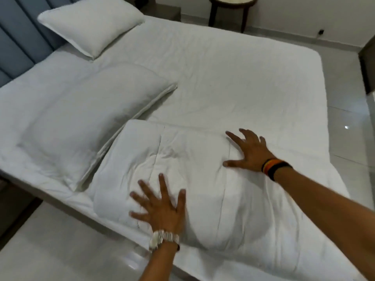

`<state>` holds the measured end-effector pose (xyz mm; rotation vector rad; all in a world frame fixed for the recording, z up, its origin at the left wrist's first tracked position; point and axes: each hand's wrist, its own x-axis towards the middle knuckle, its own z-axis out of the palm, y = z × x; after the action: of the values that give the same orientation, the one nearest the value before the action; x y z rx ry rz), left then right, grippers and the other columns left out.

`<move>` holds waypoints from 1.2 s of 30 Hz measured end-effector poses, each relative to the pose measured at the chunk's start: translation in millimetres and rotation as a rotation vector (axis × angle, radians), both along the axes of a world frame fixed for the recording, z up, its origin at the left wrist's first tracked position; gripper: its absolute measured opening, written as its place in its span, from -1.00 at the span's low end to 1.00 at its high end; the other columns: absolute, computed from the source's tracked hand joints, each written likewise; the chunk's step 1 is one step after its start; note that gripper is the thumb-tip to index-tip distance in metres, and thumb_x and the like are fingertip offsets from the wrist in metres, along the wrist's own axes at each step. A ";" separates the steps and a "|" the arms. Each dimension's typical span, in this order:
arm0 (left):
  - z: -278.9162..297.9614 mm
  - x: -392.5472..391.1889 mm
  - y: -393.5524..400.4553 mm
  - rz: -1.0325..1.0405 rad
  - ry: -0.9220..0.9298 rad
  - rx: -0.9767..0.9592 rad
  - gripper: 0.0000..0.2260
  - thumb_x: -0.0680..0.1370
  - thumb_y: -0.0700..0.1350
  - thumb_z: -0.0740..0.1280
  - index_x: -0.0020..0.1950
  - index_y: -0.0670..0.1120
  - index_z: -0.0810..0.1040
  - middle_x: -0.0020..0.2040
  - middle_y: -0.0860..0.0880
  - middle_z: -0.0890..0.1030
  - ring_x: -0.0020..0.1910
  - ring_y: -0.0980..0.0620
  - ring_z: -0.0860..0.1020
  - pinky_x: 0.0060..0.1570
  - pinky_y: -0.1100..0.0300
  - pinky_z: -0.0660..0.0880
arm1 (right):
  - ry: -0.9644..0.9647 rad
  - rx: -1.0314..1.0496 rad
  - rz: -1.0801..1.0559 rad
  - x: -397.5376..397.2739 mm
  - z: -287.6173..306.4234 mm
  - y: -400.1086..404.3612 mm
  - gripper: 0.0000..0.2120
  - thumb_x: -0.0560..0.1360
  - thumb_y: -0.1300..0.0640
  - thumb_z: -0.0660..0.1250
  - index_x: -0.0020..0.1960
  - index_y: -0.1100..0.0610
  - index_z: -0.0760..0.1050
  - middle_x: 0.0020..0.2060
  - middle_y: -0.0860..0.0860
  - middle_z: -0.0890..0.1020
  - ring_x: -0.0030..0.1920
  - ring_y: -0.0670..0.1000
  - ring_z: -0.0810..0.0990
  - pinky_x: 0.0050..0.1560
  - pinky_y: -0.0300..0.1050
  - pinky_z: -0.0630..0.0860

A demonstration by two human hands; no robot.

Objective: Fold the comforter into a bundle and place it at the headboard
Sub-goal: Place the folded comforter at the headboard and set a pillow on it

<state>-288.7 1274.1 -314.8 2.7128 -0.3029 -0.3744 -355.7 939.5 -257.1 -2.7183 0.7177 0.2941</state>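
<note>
Left hand (162,209), watch on wrist, lies flat w/ fingers spread on the folded comforter (192,189) at the near bed edge. Right hand (249,151), banded wrist, also splayed flat, presses the bundle's far side. Neither seems to grip, though blur makes it uncertain. Two pillows (89,122) lie toward the blue headboard (18,37), well apart from the bundle.
</note>
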 end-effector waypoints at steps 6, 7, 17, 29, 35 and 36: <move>-2.6 -102.7 -25.8 0.564 0.352 -0.449 -0.01 0.26 0.63 0.25 0.50 0.56 -0.31 0.62 0.00 -0.48 0.65 -0.16 -0.31 0.60 -0.21 -0.05 | 0.335 0.182 0.261 73.5 -17.7 -66.6 0.11 0.11 -0.76 0.24 0.43 -0.62 -0.38 0.69 0.03 -0.15 0.67 0.16 -0.04 0.60 0.29 0.04; -4.7 -112.9 -35.4 0.629 0.363 -0.522 0.06 0.21 0.61 0.32 0.51 0.55 -0.29 0.63 0.00 -0.45 0.66 -0.07 -0.30 0.62 -0.09 -0.02 | 0.330 0.196 0.286 74.6 -28.3 -70.9 0.12 0.12 -0.75 0.24 0.42 -0.62 -0.40 0.68 0.03 -0.18 0.67 0.18 -0.07 0.59 0.32 0.03; -13.7 -124.8 -87.2 0.862 0.105 -0.470 0.21 -0.02 0.63 0.39 0.53 0.56 -0.14 0.59 -0.12 0.35 0.41 -0.34 0.39 0.38 -0.20 0.44 | 0.278 0.398 0.186 70.7 -101.2 -68.5 0.13 0.12 -0.73 0.29 0.42 -0.63 -0.39 0.51 0.18 0.34 0.49 0.23 0.36 0.50 0.24 0.28; 67.9 -91.5 -50.9 0.759 0.189 -0.867 0.10 0.24 0.24 0.62 0.61 0.41 0.03 0.60 -0.03 0.29 0.54 -0.09 0.34 0.49 0.04 0.30 | 0.019 0.787 0.032 53.6 17.0 -16.6 -0.03 0.15 -0.43 0.63 0.50 -0.30 0.38 0.36 -0.27 0.56 0.35 -0.18 0.53 0.52 0.03 0.36; 136.6 -15.2 11.5 0.536 0.224 -1.074 -0.15 0.37 0.21 0.58 0.53 0.50 0.18 0.44 0.19 0.34 0.41 0.13 0.38 0.21 0.32 0.36 | -0.169 0.797 -0.152 54.2 109.2 35.5 -0.26 0.21 -0.44 0.57 0.34 -0.31 0.50 0.23 -0.25 0.65 0.24 -0.16 0.60 0.38 -0.01 0.44; 145.9 2.2 20.1 0.475 0.228 -1.093 -0.18 0.38 0.24 0.58 0.51 0.52 0.20 0.46 0.18 0.35 0.42 0.12 0.39 0.24 0.29 0.37 | -0.203 0.788 -0.186 54.0 123.8 45.3 -0.35 0.27 -0.43 0.55 0.31 -0.33 0.50 0.22 -0.25 0.65 0.24 -0.14 0.60 0.35 -0.01 0.45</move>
<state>-286.5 1294.1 -168.9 1.5728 0.1766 -0.2566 -301.7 984.8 -133.3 -1.8907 0.6181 0.1947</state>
